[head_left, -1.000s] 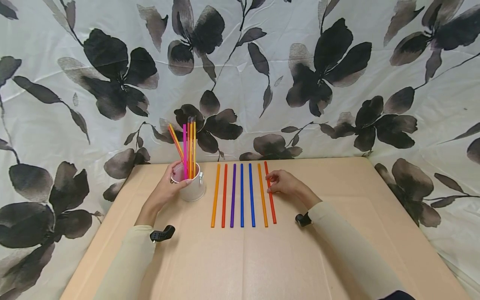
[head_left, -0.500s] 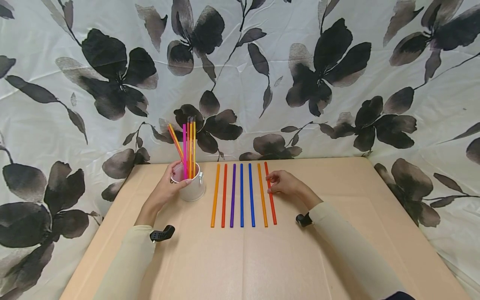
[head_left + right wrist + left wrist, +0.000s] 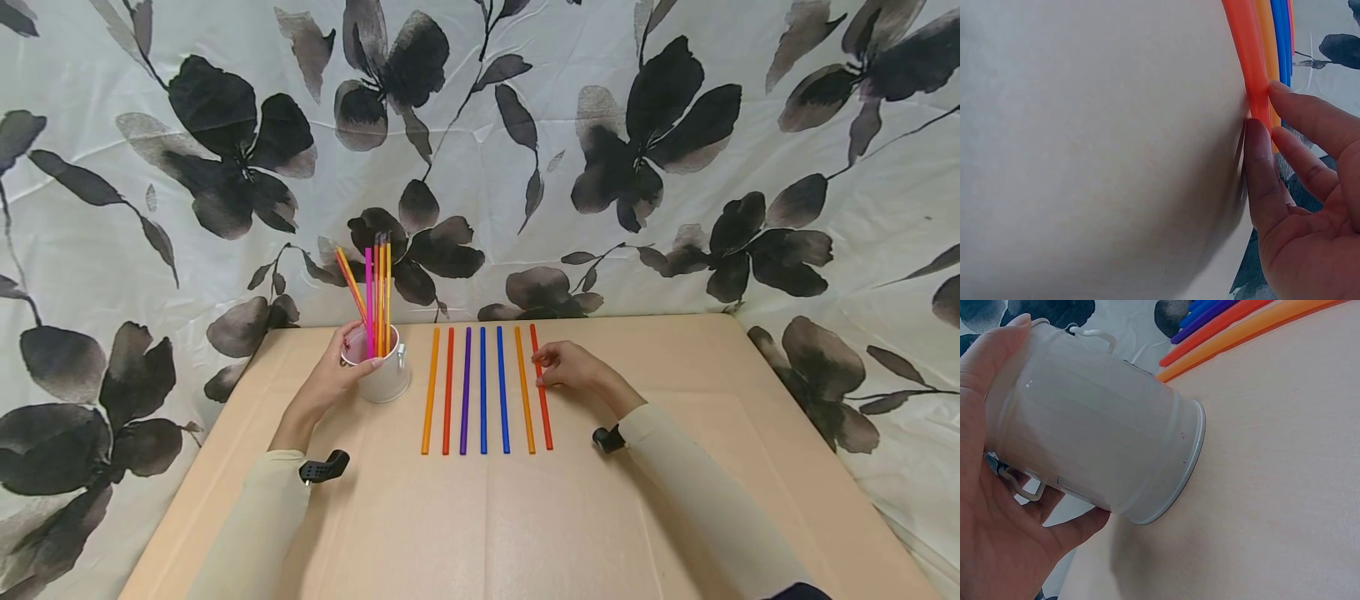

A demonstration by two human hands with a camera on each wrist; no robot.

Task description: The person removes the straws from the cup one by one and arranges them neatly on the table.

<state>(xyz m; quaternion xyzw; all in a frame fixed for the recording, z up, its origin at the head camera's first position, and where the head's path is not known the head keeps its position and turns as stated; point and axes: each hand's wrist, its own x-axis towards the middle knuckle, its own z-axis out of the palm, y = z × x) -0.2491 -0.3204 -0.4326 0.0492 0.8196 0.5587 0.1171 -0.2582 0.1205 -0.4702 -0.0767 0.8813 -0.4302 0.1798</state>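
My left hand [image 3: 335, 372] grips a white cup [image 3: 387, 384], thumb on the near side and fingers round the far side. In the left wrist view the cup [image 3: 1097, 425] shows its smooth wall and small loop handles. Several pink, orange and yellow straws [image 3: 380, 296] stand in it. At the right end of a row of straws, my right hand [image 3: 573, 371] pinches a red straw [image 3: 545, 417] lying on the table. In the right wrist view, thumb and fingertips sit on either side of the red straw [image 3: 1250, 56].
Left of the red straw, an orange straw [image 3: 525, 392], blue straws [image 3: 503, 392], a purple straw [image 3: 466, 392], another red straw [image 3: 448, 392] and an orange one lie parallel. The wooden table [image 3: 480, 525] ends at a floral cloth [image 3: 480, 167] behind.
The red straw under my right hand has slid very slightly toward me, its lower end now a little nearer. My left hand and the cup stay where they were.
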